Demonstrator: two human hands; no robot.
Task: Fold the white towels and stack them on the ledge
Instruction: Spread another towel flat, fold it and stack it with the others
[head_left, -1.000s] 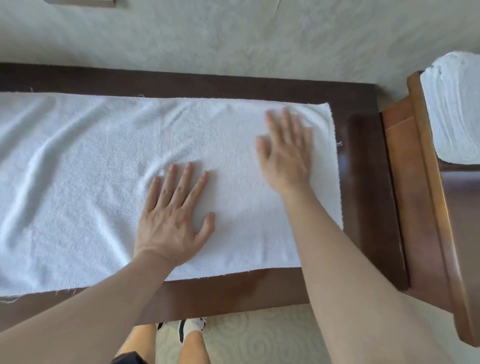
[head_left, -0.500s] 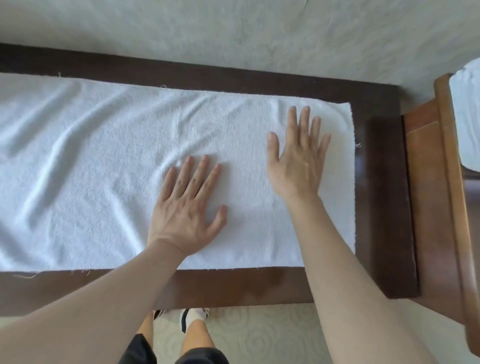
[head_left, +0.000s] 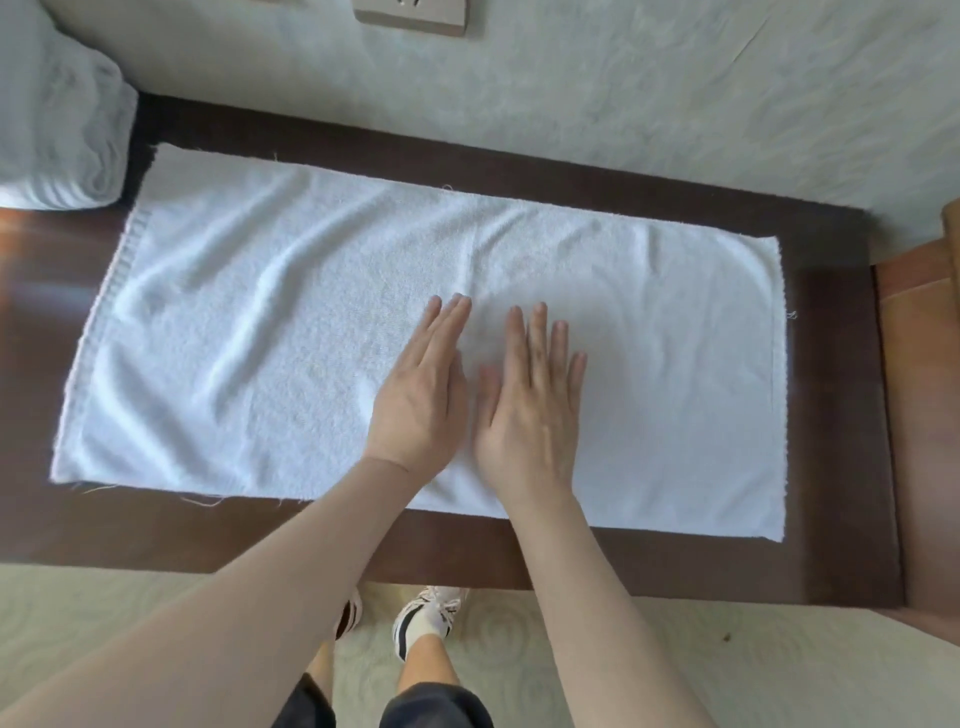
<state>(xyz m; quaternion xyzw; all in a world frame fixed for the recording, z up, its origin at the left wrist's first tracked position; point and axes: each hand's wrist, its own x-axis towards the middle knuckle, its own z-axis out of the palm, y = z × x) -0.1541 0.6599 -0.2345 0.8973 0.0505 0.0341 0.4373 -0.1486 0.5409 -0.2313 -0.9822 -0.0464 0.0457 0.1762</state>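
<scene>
Both hands — left (head_left: 421, 400) and right (head_left: 530, 410) — lie flat, fingers straight, mid-towel (head_left: 234, 332); smoothing outward toward each end should clear the wrinkles before folding.

White towel (head_left: 249, 332): terry cloth, rectangular, spread flat and unfolded along the dark wooden tabletop (head_left: 831, 415); soft wrinkles across its left half, loose threads at the near edge. Folded white towels (head_left: 57, 130): a stack at the far left corner, just beside the spread towel.
</scene>
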